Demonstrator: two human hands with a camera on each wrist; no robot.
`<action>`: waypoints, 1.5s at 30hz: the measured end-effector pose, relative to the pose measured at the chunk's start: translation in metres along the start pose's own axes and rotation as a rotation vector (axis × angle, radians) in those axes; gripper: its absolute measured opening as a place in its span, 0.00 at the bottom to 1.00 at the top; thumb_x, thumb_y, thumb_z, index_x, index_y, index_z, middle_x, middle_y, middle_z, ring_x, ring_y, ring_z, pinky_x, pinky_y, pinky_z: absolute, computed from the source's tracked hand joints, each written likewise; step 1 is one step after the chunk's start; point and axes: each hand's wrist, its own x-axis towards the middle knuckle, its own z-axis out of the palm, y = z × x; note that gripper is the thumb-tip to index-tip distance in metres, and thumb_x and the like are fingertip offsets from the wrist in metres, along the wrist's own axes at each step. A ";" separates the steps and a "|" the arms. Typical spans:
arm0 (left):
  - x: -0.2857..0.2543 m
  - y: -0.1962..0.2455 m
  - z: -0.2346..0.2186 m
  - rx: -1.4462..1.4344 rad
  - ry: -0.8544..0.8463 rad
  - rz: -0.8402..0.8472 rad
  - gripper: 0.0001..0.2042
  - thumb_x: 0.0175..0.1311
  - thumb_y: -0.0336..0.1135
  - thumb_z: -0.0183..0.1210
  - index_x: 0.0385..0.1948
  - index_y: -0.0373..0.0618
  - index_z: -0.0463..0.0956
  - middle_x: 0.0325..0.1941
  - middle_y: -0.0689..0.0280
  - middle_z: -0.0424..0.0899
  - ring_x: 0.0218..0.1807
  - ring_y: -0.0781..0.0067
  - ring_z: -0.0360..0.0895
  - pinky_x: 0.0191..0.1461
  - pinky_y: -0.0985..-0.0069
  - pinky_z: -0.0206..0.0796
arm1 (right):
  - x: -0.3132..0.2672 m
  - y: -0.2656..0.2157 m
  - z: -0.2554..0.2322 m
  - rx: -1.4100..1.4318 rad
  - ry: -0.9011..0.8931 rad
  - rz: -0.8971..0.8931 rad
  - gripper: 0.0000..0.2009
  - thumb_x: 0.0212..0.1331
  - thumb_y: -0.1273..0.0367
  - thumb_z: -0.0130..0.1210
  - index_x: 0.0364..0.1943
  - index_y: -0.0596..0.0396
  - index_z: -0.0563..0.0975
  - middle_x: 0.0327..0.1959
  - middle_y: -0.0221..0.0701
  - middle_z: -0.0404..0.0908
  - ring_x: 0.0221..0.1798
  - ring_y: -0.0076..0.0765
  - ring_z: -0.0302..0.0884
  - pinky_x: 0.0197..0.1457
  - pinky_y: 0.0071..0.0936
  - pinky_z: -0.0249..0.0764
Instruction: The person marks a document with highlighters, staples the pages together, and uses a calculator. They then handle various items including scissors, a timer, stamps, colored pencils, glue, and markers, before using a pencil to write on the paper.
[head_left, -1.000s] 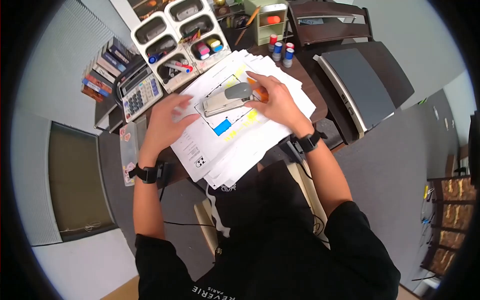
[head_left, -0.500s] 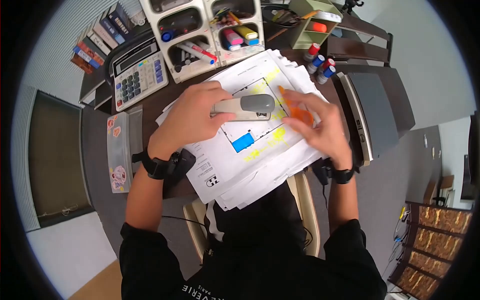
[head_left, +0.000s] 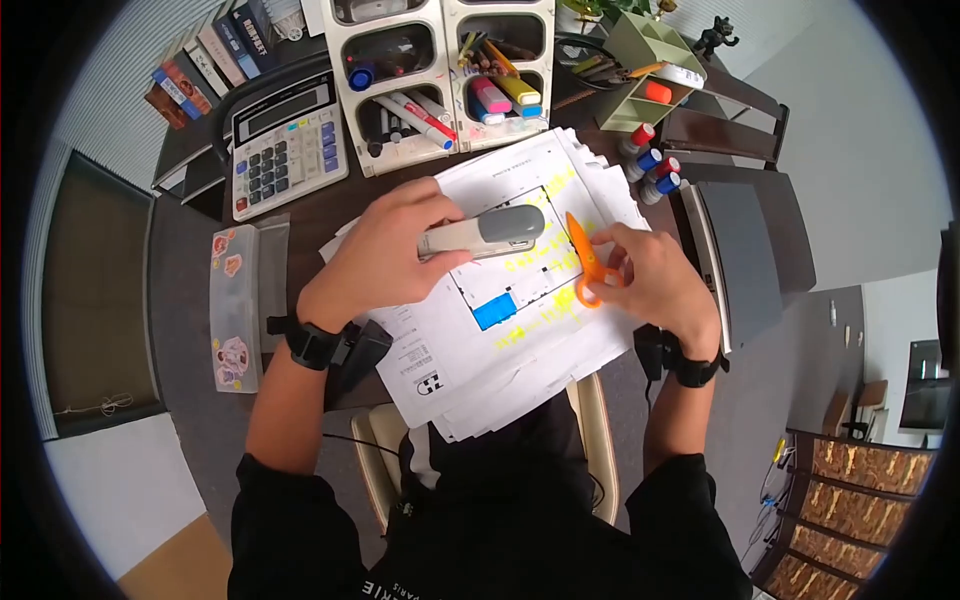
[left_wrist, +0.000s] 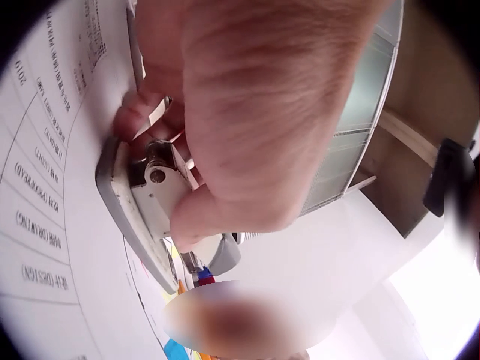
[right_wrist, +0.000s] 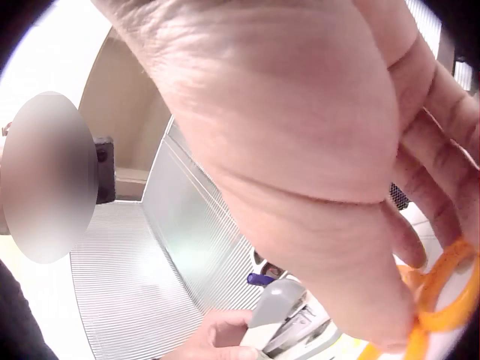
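Partly inside left hand (head_left: 375,245), a stapler (head_left: 488,231)

"What do we see worn?"
"We see a black shirt (head_left: 520,545), short sleeves (head_left: 285,510), white lettering (head_left: 387,590)."
"And our wrists?"
"Black straps (head_left: 695,373), dark boxes (head_left: 366,350), one thin cable (head_left: 649,393)."
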 end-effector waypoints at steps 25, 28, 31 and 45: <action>-0.008 0.028 -0.028 -0.051 0.427 0.131 0.05 0.55 0.22 0.69 0.32 0.37 0.84 0.32 0.60 0.85 0.33 0.69 0.82 0.37 0.74 0.72 | 0.097 0.017 0.002 0.245 0.205 -0.384 0.10 0.51 0.72 0.70 0.36 0.63 0.84 0.17 0.36 0.78 0.18 0.27 0.72 0.25 0.26 0.67; -0.039 0.055 -0.058 0.241 0.575 -0.083 0.06 0.55 0.23 0.69 0.33 0.37 0.84 0.33 0.60 0.85 0.34 0.70 0.82 0.39 0.74 0.72 | 0.098 0.016 0.001 0.247 0.214 -0.389 0.09 0.53 0.72 0.69 0.35 0.63 0.84 0.19 0.38 0.79 0.19 0.32 0.75 0.26 0.27 0.69; -0.084 0.049 -0.085 0.417 0.527 -0.264 0.11 0.55 0.26 0.70 0.40 0.40 0.83 0.39 0.58 0.84 0.40 0.59 0.83 0.44 0.69 0.75 | 0.096 0.017 -0.002 0.308 0.250 -0.414 0.06 0.56 0.72 0.66 0.34 0.62 0.84 0.21 0.41 0.81 0.21 0.37 0.77 0.28 0.29 0.71; -0.178 0.006 -0.044 0.699 0.673 -0.665 0.28 0.52 0.33 0.73 0.57 0.36 0.76 0.49 0.45 0.83 0.51 0.41 0.80 0.55 0.55 0.73 | 0.097 0.021 0.002 0.302 0.382 -0.525 0.09 0.56 0.68 0.68 0.31 0.61 0.84 0.20 0.39 0.81 0.21 0.42 0.78 0.29 0.30 0.73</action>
